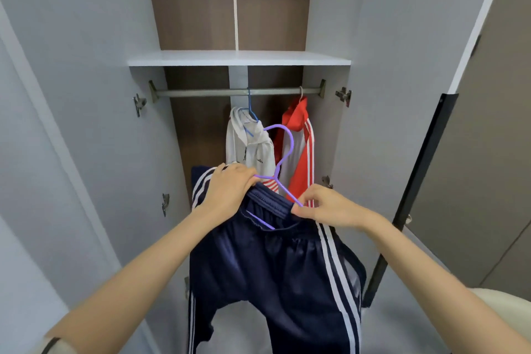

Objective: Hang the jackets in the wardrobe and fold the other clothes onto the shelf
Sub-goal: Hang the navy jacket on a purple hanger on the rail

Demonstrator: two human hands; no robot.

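Note:
A navy jacket (275, 267) with white stripes hangs from a purple hanger (283, 152) that I hold up before the open wardrobe. My left hand (230, 187) grips the hanger's left shoulder together with the navy fabric. My right hand (324, 205) pinches the collar edge at the hanger's right arm. Behind them, a white jacket (250, 146) on a blue hanger and a red-and-white jacket (298, 149) hang from the metal rail (201, 92). The purple hook sits below the rail, not on it.
A white shelf (238, 58) runs across the wardrobe above the rail. Both wardrobe doors (86, 123) stand open at the sides. A black-edged panel (416, 181) rises on the right. A pale rounded object (505, 302) shows at the lower right.

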